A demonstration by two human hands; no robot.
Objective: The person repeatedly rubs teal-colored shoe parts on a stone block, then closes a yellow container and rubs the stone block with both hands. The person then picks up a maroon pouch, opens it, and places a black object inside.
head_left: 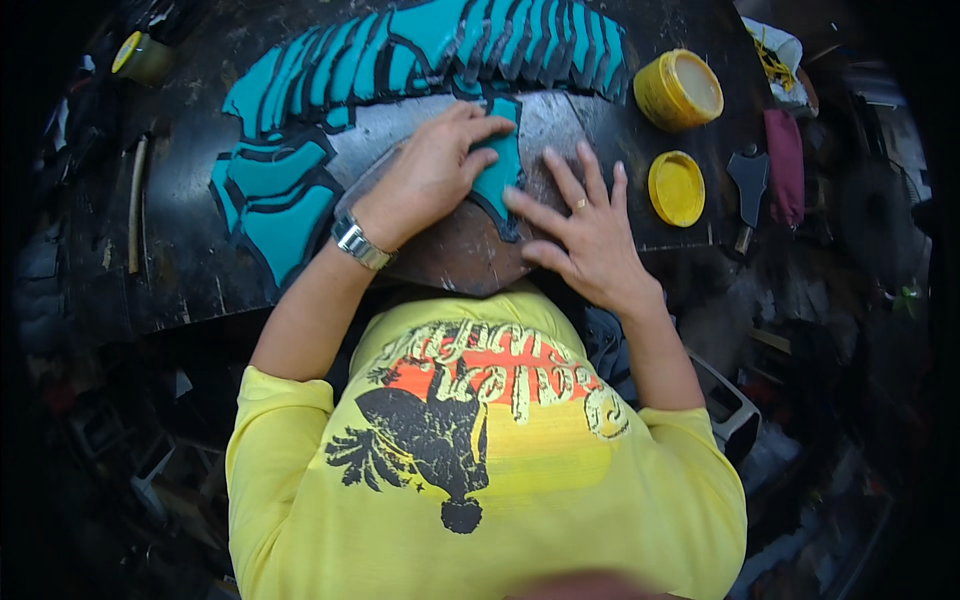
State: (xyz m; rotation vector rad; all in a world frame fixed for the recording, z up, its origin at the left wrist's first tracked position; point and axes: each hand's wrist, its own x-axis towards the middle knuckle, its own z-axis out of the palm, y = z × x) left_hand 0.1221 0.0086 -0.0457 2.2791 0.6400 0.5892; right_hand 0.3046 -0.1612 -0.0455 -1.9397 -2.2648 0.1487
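On a worn slab (455, 250) at the near edge of the table lies a flat teal piece (496, 186) with black borders; its exact material I cannot tell. My left hand (437, 165), with a metal watch at the wrist, rests over its left and upper part. The index finger and thumb are apart and lie against the surface. My right hand (597, 235) has its fingers spread, with the index fingertip at the piece's right edge and the thumb low beside it. Beneath my left hand, part of the piece is hidden.
Overlapping teal strips (420, 50) line the far side, and more teal pieces (275, 190) lie left. At right are an open yellow tub (680, 90), its yellow lid (677, 190), a broad-bladed tool (748, 185) and a maroon item (785, 165). A stick (137, 205) lies far left.
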